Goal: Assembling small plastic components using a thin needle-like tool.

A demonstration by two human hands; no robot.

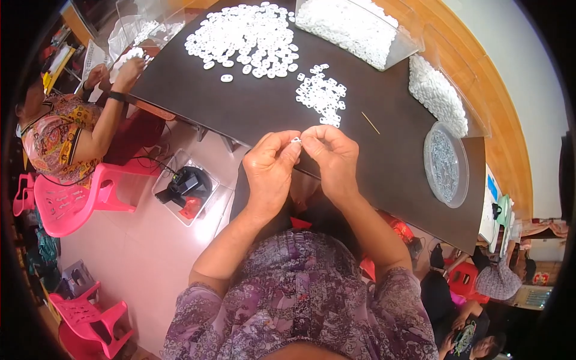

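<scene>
Fingers point(276, 140) of the left hand point(264, 174) and right hand point(336, 165) nearly meet above the near edge of the bench point(240, 111), a pile of white pieces point(324, 96) just beyond, likely for reach; left pinches one small piece point(296, 140), right's grip is hidden.

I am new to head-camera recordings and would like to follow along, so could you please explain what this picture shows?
There is no machine here: a person works with two bare hands. The picture comes from a wide fisheye camera on that person's head, looking down, so straight edges bend near the rim.

The left hand pinches a small white piece. The right hand is close beside it, fingertips together; whether it grips anything is hard to tell.

On the dark table lie a large pile of white ovals, a smaller white pile, a thin stick and a clear bowl of small greyish bits.
</scene>
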